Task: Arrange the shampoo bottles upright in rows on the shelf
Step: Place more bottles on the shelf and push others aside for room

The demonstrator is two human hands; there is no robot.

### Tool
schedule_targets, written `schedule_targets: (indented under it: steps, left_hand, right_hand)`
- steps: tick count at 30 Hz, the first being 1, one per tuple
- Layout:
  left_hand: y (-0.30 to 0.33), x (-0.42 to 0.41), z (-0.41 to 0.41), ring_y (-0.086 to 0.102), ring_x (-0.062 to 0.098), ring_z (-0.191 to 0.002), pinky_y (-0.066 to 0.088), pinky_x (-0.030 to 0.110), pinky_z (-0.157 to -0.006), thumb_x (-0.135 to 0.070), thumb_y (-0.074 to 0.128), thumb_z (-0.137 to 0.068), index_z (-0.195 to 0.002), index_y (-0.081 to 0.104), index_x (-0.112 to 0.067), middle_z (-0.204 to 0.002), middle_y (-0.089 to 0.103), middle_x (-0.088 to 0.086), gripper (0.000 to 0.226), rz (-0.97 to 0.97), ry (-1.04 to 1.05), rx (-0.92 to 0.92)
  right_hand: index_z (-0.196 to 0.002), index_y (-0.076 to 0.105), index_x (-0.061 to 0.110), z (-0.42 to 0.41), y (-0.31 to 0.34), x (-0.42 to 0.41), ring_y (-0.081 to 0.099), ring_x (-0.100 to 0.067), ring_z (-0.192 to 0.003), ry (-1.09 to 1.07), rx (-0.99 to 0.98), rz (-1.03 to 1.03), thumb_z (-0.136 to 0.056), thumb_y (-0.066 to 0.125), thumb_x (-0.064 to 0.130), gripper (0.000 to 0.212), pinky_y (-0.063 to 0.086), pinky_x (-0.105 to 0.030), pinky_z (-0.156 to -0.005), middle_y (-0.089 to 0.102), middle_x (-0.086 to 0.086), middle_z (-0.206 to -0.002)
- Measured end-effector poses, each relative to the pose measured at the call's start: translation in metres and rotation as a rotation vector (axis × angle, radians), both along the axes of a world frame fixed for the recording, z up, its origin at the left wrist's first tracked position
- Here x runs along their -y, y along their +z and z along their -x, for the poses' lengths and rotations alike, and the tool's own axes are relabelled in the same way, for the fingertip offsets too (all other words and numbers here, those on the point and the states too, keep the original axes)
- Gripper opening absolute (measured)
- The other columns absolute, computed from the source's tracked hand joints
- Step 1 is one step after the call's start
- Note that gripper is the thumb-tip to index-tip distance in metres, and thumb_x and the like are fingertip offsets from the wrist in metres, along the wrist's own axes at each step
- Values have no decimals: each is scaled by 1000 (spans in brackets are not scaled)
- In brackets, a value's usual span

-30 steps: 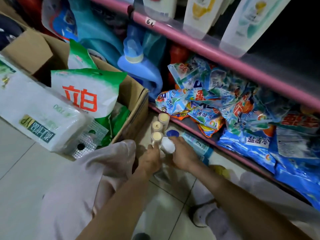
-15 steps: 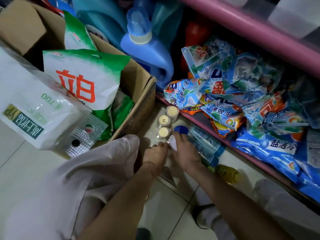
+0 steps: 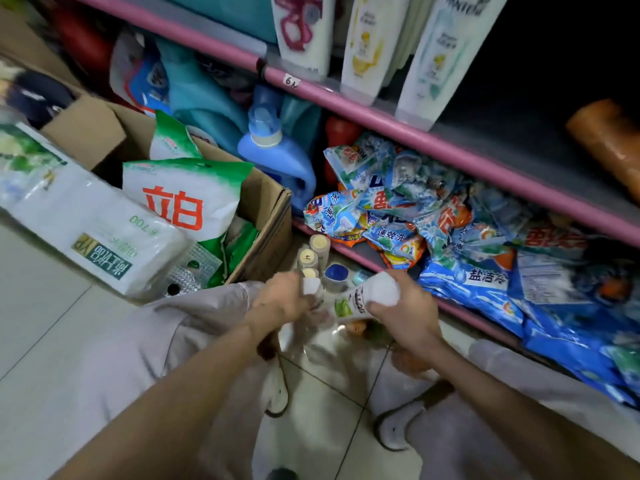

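Picking stock up off the floor is the step in hand here, as far as I can judge: the right hand (image 3: 401, 306) has its fingers and thumb wrapped round a white bottle (image 3: 367, 296) with a green label, holding it tilted almost on its side, just in front of the pink rail (image 3: 450, 157) and well below it. The left hand (image 3: 284, 299) sits right beside it, fingers curled round something small and white (image 3: 311, 285), maybe a cap or another bottle top, but it's blurry and I can't tell what exactly. A little cluster of bottles (image 3: 313, 252) with cream tops stands on the floor just past the left hand, with a blue cap (image 3: 336, 273) next to them, all below the rail and near the corner of the cardboard box (image 3: 266, 216). Above the rail, three tall shampoo bottles (image 3: 367, 43) already stand upright in a row at the shelf edge, and to their right there's dark open shelf with an orange thing (image 3: 609, 143) lying on it. So I'd say the task is early to mid way, since plenty sits on the floor. Next move probably calls for lifting the white bottle up over the rail, turning it upright and setting it down beside the standing ones, without knocking them. Grip on it looks firm, a full wrap, not a pinch. Below the rail is a heap of detergent packets (image 3: 398, 209), so there's no spot for it down there.
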State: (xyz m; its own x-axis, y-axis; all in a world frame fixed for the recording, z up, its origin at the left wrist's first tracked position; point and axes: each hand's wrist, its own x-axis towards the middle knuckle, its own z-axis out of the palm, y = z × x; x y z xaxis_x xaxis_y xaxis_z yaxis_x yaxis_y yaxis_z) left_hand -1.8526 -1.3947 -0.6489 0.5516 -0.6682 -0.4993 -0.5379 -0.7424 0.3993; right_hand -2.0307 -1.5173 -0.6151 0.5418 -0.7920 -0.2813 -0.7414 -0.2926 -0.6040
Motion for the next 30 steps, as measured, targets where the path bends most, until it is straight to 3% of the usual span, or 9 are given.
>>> schedule_targets:
  steps: [5,7,9,12,15,19,23,26,30]
  left_hand:
    - [86,-4,-3,60,23,-84,37,26,-66,-35,72,-78,-100,64,-15,-94,66,5,31,288,25,-23]
    - [123,-4,1,57,16,-73,34,25,-60,-35,75,-76,-92,64,-21,-83,65,-1,23,430,37,-41]
    - [158,-1,8,58,11,-66,37,24,-57,-37,75,-75,-84,62,-27,-72,63,-10,19,549,18,-42]
    - [212,12,21,58,-7,-70,40,15,-55,-40,74,-75,-82,59,-36,-76,63,-20,17,722,-28,-41]
    - [266,33,37,59,-9,-72,46,14,-57,-43,73,-76,-80,59,-42,-78,61,-26,15,888,-35,-56]
    - [317,71,61,65,0,-70,56,27,-61,-41,70,-79,-87,65,-30,-81,67,-16,14,1033,-27,-124]
    - [336,109,79,68,23,-84,58,48,-72,-32,68,-84,-93,62,-14,-90,67,5,21,1067,71,-250]
    - [335,128,86,65,24,-91,56,49,-77,-30,67,-85,-93,59,-16,-96,66,6,18,1065,121,-300]
    - [329,139,85,65,20,-89,56,49,-78,-31,67,-85,-89,58,-21,-91,65,0,14,1059,138,-284]
  right_hand:
    - [-117,57,29,34,85,-3,59,-21,-92,-109,93,109,-64,77,37,57,38,-25,-71,64,2,-102]
    - [-110,59,28,50,124,-4,59,-17,-84,-188,203,130,-64,77,34,50,45,-27,-71,63,6,-95]
    - [-98,61,26,69,162,-3,67,-19,-79,-281,428,57,-66,77,25,35,56,-35,-64,66,5,-90]
    - [-88,58,21,100,214,8,70,-14,-64,-425,741,-3,-75,72,16,20,55,-29,-47,63,-5,-88]
    - [-84,56,17,122,252,25,68,-14,-61,-572,988,-17,-80,65,19,11,53,-25,-47,61,-8,-86]
    - [-115,48,1,122,265,41,70,-12,-67,-730,1267,-113,-83,63,18,39,57,-26,-58,57,-14,-105]
    - [-100,41,12,103,260,50,64,-21,-88,-899,1419,-121,-84,63,8,28,56,-22,-54,51,-4,-100]
    - [-114,29,16,97,246,58,63,-28,-94,-1002,1422,-197,-84,63,6,46,59,-26,-58,45,-8,-113]
    - [-127,30,8,92,223,72,64,-38,-100,-1013,1361,-328,-88,59,3,48,56,-36,-80,49,-21,-127]
